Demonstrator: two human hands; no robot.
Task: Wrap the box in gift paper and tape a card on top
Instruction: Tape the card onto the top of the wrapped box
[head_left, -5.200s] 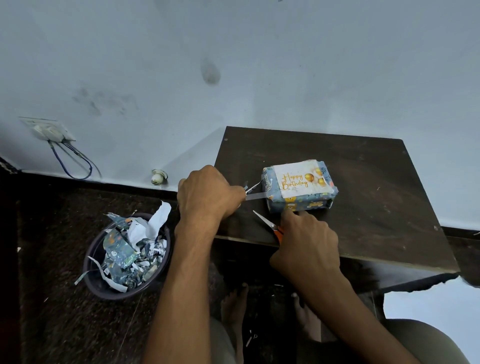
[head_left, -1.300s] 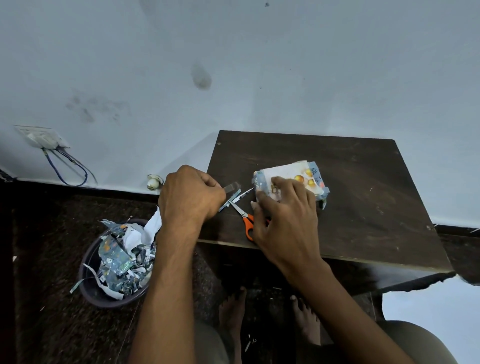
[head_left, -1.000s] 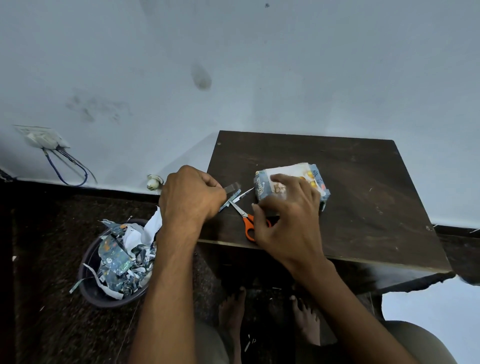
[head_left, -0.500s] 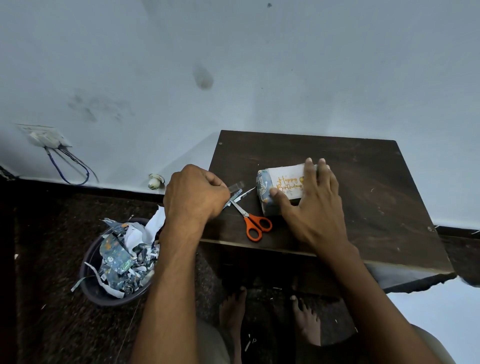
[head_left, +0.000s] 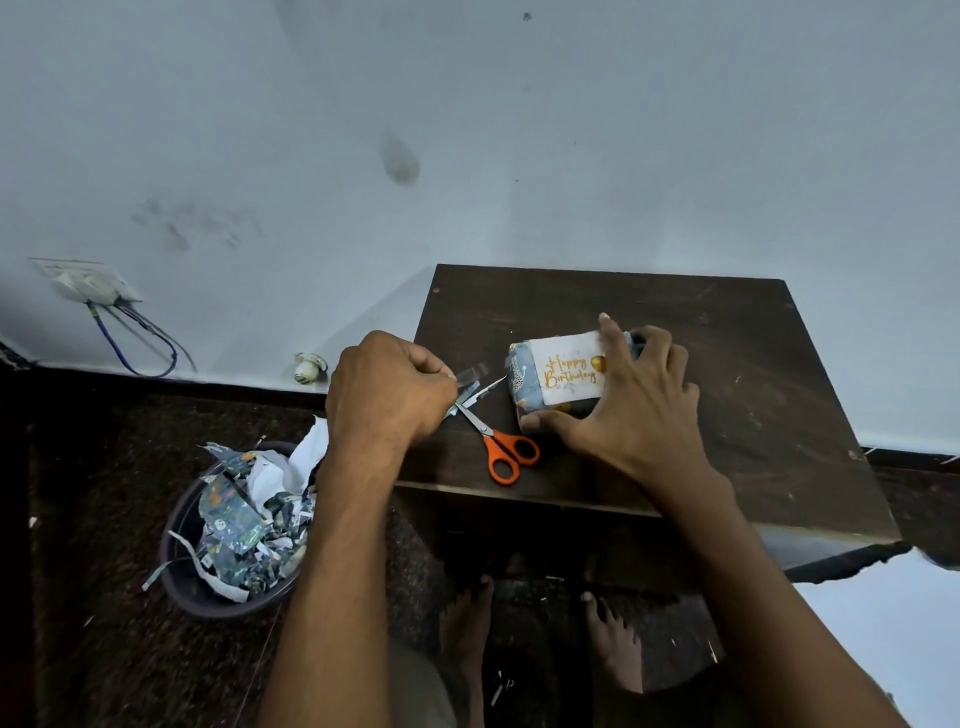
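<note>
Box, wrapped in blue patterned paper with a "Happy Birthday" card on top, sits on the dark table. The right hand grips it, thumb at the near corner, fingers spread over the top and far side. Left of the box, the left hand is fisted, pinching a clear tape strip. Orange-handled scissors lie between hands. A scrap-filled bin stands on the floor, left of the table.

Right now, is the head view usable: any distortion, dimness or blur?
Head view: wide-angle bending at the edges, dim bluish light, dark floor; the card lettering reads sharp, and the clear tape in the left hand is hard to make out.
</note>
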